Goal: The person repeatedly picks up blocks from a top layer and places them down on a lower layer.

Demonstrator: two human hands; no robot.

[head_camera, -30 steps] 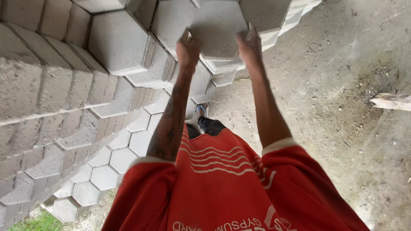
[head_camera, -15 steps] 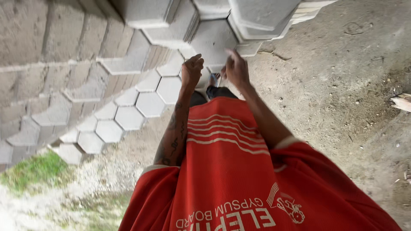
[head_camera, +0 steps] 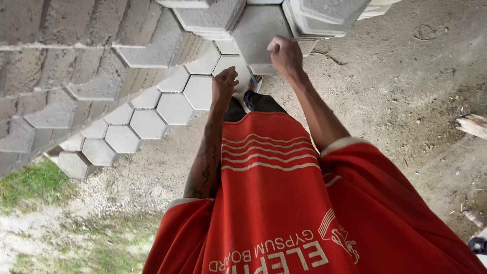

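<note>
Looking down from head height, nearest the viewer is a red shirt (head_camera: 274, 203) with pale stripes and pale lettering, covering the person's torso and both short sleeves. Beyond it two bare forearms extend forward. The left hand (head_camera: 224, 83) is raised in front of the row of hexagonal paving blocks (head_camera: 152, 119) laid flat on the ground; its fingers are loosely curled and grasp nothing, and whether the fingertips touch a block cannot be told. The right hand (head_camera: 285, 55) lies farther out and higher, its fingers bent in a loose fist against the lower right edge of a grey hexagonal block (head_camera: 258, 33) that faces the viewer. That block sits just above and to the left of the knuckles, touching or nearly touching them; a firm grip on it cannot be confirmed. Between the two hands, lower down, a dark trouser leg and a foot (head_camera: 252, 83) are visible. To the left rises a stepped stack of grey blocks (head_camera: 61, 56). To the right lies bare dirt ground (head_camera: 406, 91), with a piece of wood (head_camera: 474, 124) at the edge. Grass (head_camera: 25, 182) shows at the lower left.
</note>
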